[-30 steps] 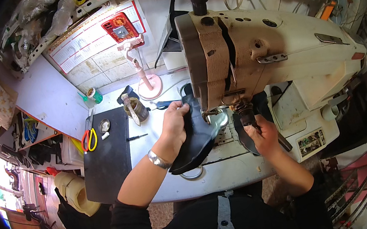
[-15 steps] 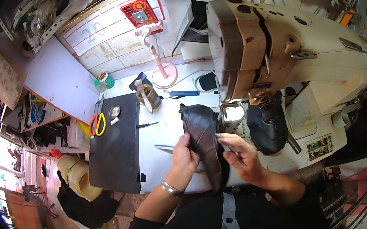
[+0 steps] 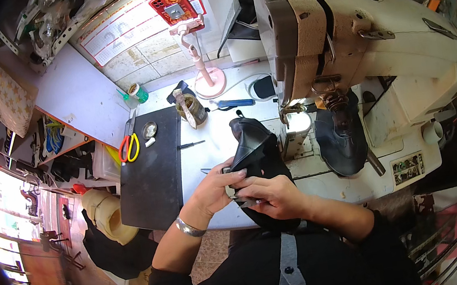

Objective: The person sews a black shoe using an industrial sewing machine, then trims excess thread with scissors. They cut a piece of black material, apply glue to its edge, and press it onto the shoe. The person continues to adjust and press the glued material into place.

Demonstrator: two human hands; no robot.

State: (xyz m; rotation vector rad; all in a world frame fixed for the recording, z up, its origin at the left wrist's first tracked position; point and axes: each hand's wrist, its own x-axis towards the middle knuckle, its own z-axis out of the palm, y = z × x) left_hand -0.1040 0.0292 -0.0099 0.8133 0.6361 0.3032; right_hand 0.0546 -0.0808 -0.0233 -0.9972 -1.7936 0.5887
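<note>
Jar (image 3: 199, 113) first up, squat and brownish, far side of the counter (image 3: 210, 156), with a pale, crusted brush (image 3: 183, 108) slanting across the mouth; contents too dark to make out. Just to the left, on a flat black board (image 3: 153, 181), a shallow round dish (image 3: 149, 130) with something whitish inside, and red-and-yellow scissors (image 3: 130, 148) close by. Farther back, a small round green tub (image 3: 139, 93). Over at the right now, by the near edge, a compartmented tray (image 3: 408, 169) crowded with little metallic bits, too small to name; beyond it, a pale, round-mouthed cup (image 3: 432, 132).

And to the near middle: black leather piece (image 3: 255, 146), supple and creased, glossy at the far end, duller toward the near end. Held over the near part of the counter, left of the bulky sewing machine (image 3: 306, 34) with its worn cream-and-brown casing. Gripped at the left edge by the left hand (image 3: 214, 189), thumb on top, fingers curled; pinched right alongside by the right hand (image 3: 273, 196), fingers bent inward. Between the fingertips, a small pale glint, impossible to identify. Off to the right, a second leather piece (image 3: 340, 148), black, broad and rounded, partly hidden beneath the machine.
</note>
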